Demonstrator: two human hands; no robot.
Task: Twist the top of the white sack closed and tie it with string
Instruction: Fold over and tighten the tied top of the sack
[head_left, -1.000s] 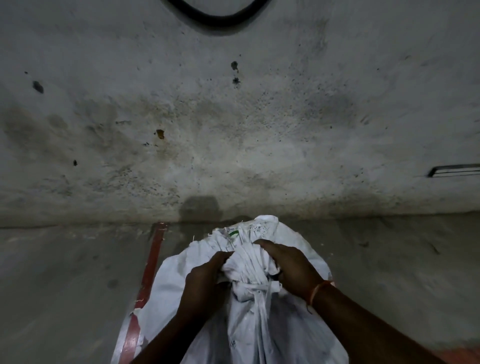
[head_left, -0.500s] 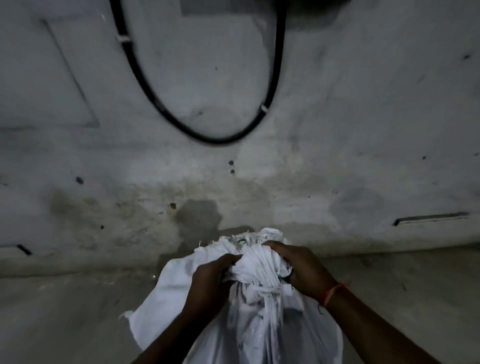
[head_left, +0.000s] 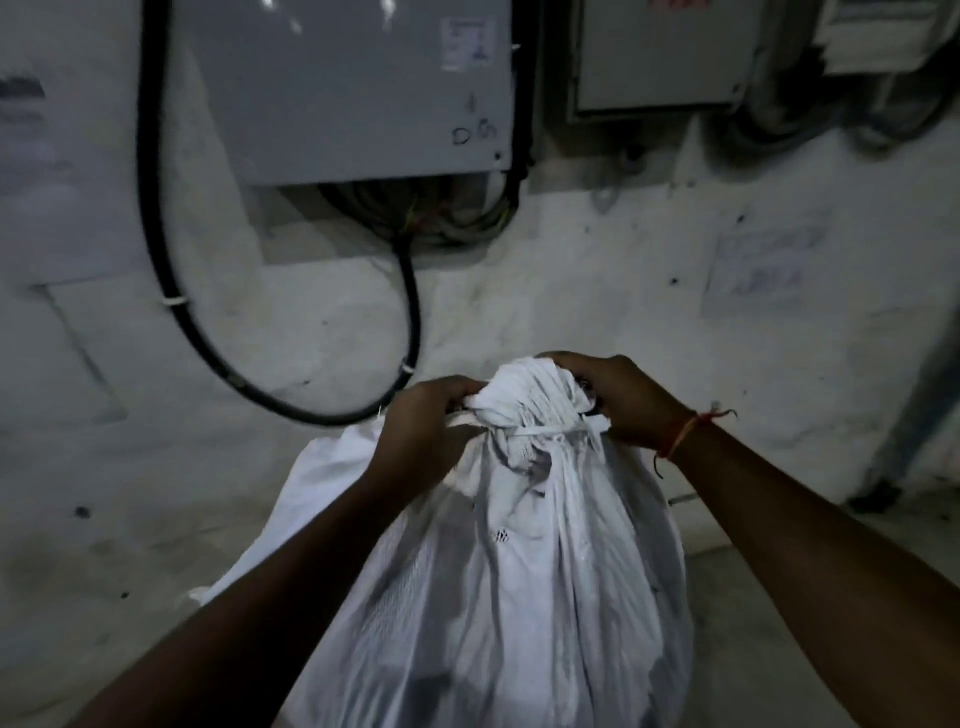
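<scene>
Both hands have risen with the sack since half a second ago, and the view has tilted up to show grey boxes on the wall. Now the left hand (head_left: 431, 415) curls its fingers around one end of the string (head_left: 540, 429), low on the left of the neck, touching the cloth. On the other side the right hand (head_left: 618, 397) grips the bunched top, fingers hooked over it, and seems to pinch the string's other end at its lower edge; that pinch is partly hidden. The string runs taut and level across the near side of the twisted neck, between the two hands. Below them the white sack (head_left: 519, 597) stands full, centre frame, close to the person. A red thread (head_left: 680, 431) circles the right wrist. Behind, a black cable (head_left: 171, 291) loops down from a grey electrical box (head_left: 353, 88).

By the look of it, the twisting is finished and the string is wrapped and being drawn tight. Whether a knot exists yet cannot be made out.
</scene>
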